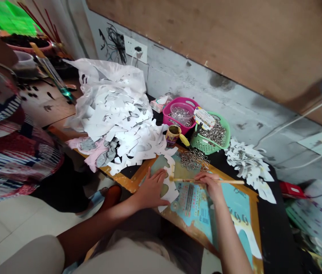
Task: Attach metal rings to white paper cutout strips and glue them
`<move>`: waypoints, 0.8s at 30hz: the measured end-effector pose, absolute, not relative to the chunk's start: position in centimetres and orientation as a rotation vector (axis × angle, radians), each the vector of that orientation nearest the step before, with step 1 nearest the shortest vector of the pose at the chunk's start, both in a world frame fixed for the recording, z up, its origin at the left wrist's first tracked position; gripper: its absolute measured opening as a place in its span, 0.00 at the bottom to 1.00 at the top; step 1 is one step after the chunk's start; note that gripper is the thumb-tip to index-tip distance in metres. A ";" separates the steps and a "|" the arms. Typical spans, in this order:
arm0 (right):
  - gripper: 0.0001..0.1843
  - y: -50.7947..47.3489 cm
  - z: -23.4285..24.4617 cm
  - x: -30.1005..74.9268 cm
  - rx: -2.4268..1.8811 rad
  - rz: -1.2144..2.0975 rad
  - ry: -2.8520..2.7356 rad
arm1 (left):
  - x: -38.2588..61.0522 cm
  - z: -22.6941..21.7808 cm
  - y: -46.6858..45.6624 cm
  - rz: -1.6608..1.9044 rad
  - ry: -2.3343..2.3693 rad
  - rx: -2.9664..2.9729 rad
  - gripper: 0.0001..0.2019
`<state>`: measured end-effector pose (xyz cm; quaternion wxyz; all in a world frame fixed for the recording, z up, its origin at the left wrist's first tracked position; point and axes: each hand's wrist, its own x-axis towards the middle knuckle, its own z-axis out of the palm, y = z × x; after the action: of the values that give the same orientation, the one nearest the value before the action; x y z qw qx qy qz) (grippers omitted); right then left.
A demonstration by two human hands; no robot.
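- Right hand [210, 185]: closed, pinching a thin wooden brush [230, 182] along its handle.
- Brush: long axis nearly level across the view, bristle end pointing to 9 o'clock, handle end to 3 o'clock. The tip is small; its state is hard to make out.
- Left hand [151, 189]: open, pressed flat on a white paper cut-out [170, 193], which lies just beside the brush tip.
- Printed board [229, 208]: blue with a yellow-brown border, under both hands, on a black table [275, 217].
- At 12 o'clock: patterned cup [173, 135], pink basket [178, 114].
- At 1 o'clock: green basket [219, 137] heaped with metal rings [213, 133].
- At 12 o'clock, near the hands: loose rings [192, 159].
- At 10 o'clock: white plastic bag [112, 74] under a pile of paper scraps [115, 121].
- At 3 o'clock: more scraps [249, 167].
- At 9 o'clock: striped cloth [9, 152].
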<state>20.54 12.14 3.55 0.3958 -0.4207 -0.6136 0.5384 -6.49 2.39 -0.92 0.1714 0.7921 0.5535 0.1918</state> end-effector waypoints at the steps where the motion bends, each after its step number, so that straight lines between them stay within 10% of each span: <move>1: 0.11 12.2 3.5 20.6 -1.071 1.384 -1.551 | -6.5 -0.9 2.4 0.547 1.571 2.250 0.49; 24: 0.11 10.2 2.5 22.6 -1.112 1.494 -1.461 | -6.6 -1.4 2.5 0.556 1.558 2.266 0.49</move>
<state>22.55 10.23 2.51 0.3775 -0.4351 -0.5716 0.5843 -6.60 2.46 -1.44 0.1671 0.7963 0.5476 0.1952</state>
